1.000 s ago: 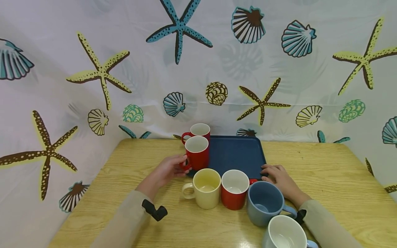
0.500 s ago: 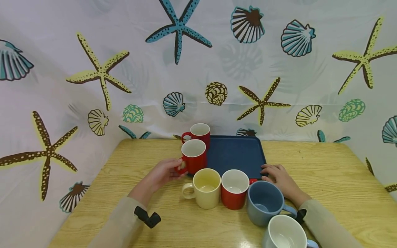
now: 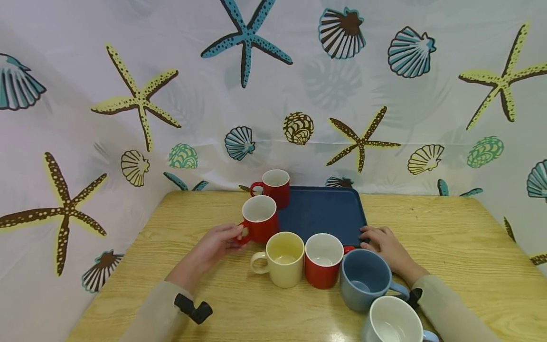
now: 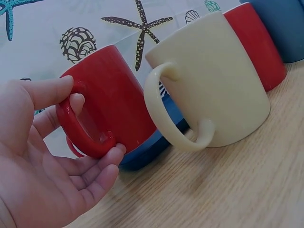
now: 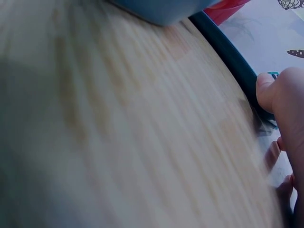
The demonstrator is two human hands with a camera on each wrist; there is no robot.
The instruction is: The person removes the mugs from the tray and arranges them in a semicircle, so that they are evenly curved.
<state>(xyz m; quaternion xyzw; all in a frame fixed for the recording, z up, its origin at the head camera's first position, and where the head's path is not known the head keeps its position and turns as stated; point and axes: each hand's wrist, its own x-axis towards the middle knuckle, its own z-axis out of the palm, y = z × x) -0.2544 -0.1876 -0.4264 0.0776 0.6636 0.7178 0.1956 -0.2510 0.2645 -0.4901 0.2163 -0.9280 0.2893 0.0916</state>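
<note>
White mug (image 3: pixel 394 323) cut off; tray (image 3: pixel 322 211) partly hidden

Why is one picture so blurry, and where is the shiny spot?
Right wrist view: the table is streaky and blurred, but I can't tell why; head view: a small bright glare on the table by the bottom edge; left wrist view: the red cup and left hand look dim but clearer.

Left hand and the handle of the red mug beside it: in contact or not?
Touching. The left wrist view shows it: the left hand has its thumb on the upper handle of the red mug, a fingertip poking through the loop.
</note>
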